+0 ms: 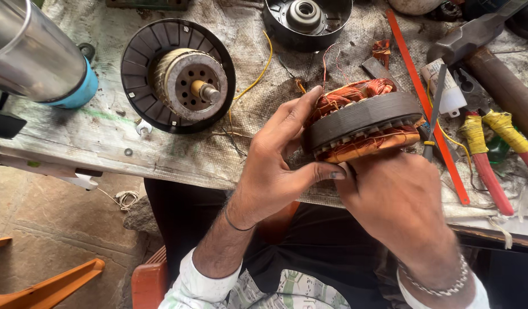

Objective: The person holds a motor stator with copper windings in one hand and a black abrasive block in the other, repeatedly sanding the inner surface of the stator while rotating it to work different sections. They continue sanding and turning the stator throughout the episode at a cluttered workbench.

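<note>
Both hands hold a motor stator (364, 123), a dark ring of stacked steel plates with copper wire coils bulging from both faces. It is lifted clear of the workbench (103, 137), above the bench's near edge and towards its right half.

Left hand (275, 166): fingers spread and curled over the ring's left side, thumb stretched along its lower rim, fingertips reaching up onto the top coils. Right hand (398, 197): closed under the lower right of the ring, seen from the back (how its fingers lie against the underside cannot be told).

Handling, as judged: the steel ring looks heavy and stiff, with an outer band that gives a firm hold. The copper coils and the thin loose leads (327, 63) trailing from the top look delicate; pressure there could nick the wire coating. The outer band is the safer place to grip.

Relative to the grip: the ring sits tilted between the two hands, its upper right part free.

Nearby on the bench: a rotor in a black housing (178, 74) towards the far left, red-handled pliers (493, 154) by the right edge.
</note>
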